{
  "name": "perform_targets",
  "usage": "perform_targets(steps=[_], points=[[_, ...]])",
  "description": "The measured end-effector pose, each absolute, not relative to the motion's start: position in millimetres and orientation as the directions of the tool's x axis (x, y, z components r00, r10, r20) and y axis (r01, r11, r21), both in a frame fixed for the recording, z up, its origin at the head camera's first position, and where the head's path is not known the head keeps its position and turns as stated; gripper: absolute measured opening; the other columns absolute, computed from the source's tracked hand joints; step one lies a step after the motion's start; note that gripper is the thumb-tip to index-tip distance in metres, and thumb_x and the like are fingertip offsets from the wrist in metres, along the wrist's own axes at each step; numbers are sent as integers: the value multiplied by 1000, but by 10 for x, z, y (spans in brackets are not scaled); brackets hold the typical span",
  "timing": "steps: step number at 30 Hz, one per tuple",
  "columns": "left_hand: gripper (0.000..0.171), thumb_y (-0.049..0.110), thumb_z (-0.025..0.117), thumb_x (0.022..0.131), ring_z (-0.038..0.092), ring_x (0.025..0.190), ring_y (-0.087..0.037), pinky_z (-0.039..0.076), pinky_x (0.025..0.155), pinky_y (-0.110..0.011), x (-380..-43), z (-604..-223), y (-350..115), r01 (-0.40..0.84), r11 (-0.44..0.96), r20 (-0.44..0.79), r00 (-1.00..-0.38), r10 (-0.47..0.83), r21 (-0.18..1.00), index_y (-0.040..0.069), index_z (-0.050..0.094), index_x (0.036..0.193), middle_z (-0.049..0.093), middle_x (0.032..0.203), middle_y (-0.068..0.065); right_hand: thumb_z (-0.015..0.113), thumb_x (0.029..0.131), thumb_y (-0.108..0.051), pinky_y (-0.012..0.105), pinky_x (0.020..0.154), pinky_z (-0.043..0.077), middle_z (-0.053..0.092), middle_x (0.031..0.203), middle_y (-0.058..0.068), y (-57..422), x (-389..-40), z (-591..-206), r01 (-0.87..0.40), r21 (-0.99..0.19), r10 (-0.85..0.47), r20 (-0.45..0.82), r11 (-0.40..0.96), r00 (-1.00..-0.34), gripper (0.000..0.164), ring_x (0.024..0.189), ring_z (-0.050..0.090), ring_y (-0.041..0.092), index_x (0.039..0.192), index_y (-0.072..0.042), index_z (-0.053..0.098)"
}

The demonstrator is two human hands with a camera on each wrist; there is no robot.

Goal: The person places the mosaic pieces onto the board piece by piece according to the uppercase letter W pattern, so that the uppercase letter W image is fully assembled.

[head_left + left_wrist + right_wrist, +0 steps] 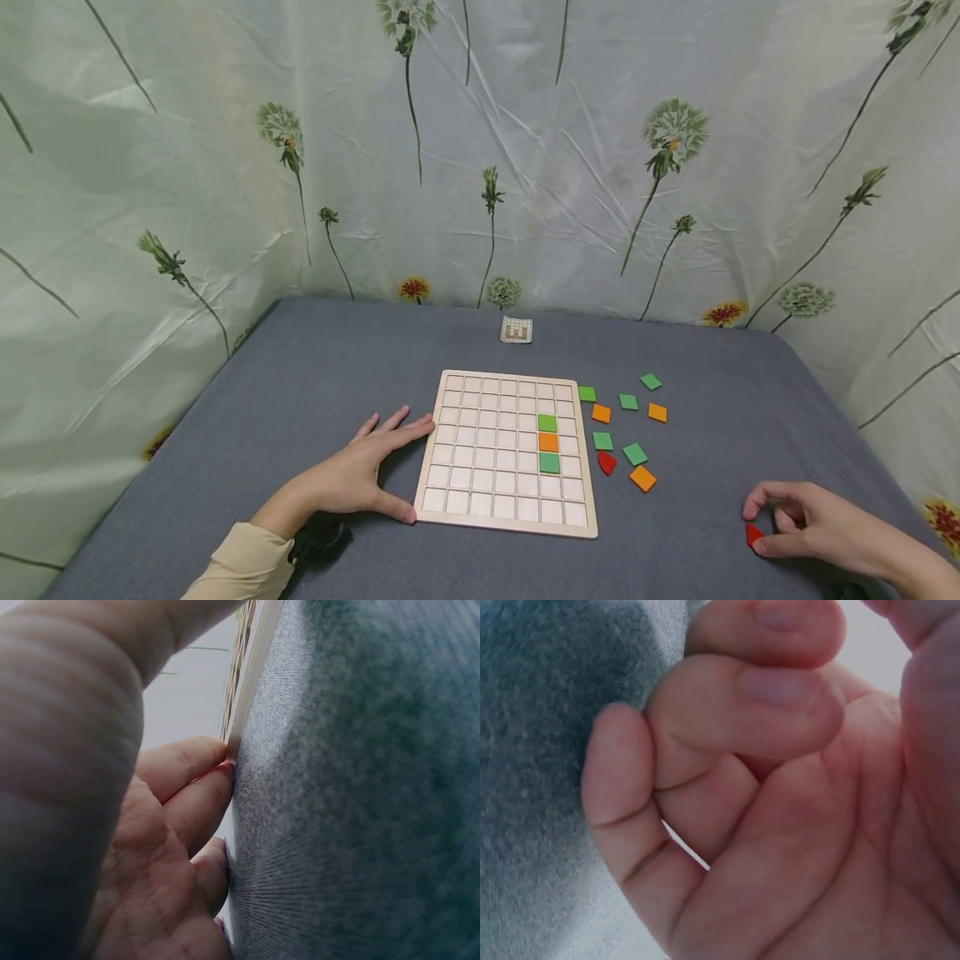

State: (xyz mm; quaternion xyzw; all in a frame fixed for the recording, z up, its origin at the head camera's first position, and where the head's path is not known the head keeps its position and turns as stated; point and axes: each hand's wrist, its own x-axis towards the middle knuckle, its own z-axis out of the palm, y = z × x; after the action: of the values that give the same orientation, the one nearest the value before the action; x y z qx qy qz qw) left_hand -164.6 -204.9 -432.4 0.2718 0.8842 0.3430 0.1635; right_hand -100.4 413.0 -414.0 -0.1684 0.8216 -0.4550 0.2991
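A pale wooden grid board (pixel 504 454) lies flat on the grey cloth. Three tiles sit in one column of its cells: a green tile (pixel 547 422), an orange tile (pixel 548 442) and another green tile (pixel 549 462). My left hand (pixel 352 475) is spread along the board's left side, its fingertips and thumb touching the frame; the left wrist view has fingertips (pixel 219 750) against the edge. Off to the right, my right hand (pixel 817 529) pinches a red tile (pixel 753 535) between thumb and index finger, low over the cloth. In the right wrist view the other fingers curl inward and the tile is hidden.
Right of the board lie several loose green and orange tiles, including an orange one (pixel 642 478), and a red piece (pixel 606 462). Behind the board is a small printed card (pixel 517 330). A flowered curtain (pixel 525 150) hangs along the table's back edge.
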Motion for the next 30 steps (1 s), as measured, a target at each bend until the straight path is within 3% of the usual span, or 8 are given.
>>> perform_targets(steps=[4,8,11,17,25,30], points=[[119,52,98,72,9,169,-42,-5,129,-74,-1649,-4332,-2052,370,615,-102,-797,595,696,21,37,169,32,177,-5,65,104,-1,32,47,25,34,63,16,4111,-1022,-4145,-44,-849,-568,-313,526,-761,7,52,29,9,109,4,63],[119,52,98,72,9,169,-42,-5,129,-75,-1645,-4333,-2057,371,612,-98,-797,596,698,21,37,169,31,178,-5,65,106,-9,30,47,26,38,61,-8,4073,-1026,-4153,-68,-797,-519,-324,601,-791,4,54,33,0,105,-5,64],[119,52,98,71,9,169,-42,-5,129,-74,-1644,-4331,-2056,371,616,-100,-799,593,695,22,37,169,32,178,-5,67,106,-19,28,48,27,42,65,-17,4016,-1013,-4156,-79,-710,-431,-331,700,-839,11,56,37,-5,99,-12,64],[119,51,98,71,9,169,-42,-5,129,-74,-1649,-4328,-2049,375,615,-100,-796,597,694,21,38,169,32,177,-6,67,107,-30,26,50,29,41,63,-15,3923,-1010,-4151,-91,-602,-341,-316,793,-885,21,55,37,-3,95,-14,63],[119,51,98,71,9,169,-42,-5,129,-74,-1650,-4335,-2049,374,613,-101,-794,599,696,21,37,169,32,177,-6,73,102,-14,27,49,29,40,66,-14,4048,-969,-4194,-120,-722,-438,-271,681,-857,14,56,35,-2,107,-5,64],[120,52,98,72,9,169,-41,-5,129,-73,-1651,-4330,-2059,370,615,-103,-797,596,697,21,37,169,32,178,-5,74,101,-13,29,49,28,41,66,-10,4034,-956,-4217,-130,-713,-414,-240,689,-878,13,56,37,0,104,-4,65]])
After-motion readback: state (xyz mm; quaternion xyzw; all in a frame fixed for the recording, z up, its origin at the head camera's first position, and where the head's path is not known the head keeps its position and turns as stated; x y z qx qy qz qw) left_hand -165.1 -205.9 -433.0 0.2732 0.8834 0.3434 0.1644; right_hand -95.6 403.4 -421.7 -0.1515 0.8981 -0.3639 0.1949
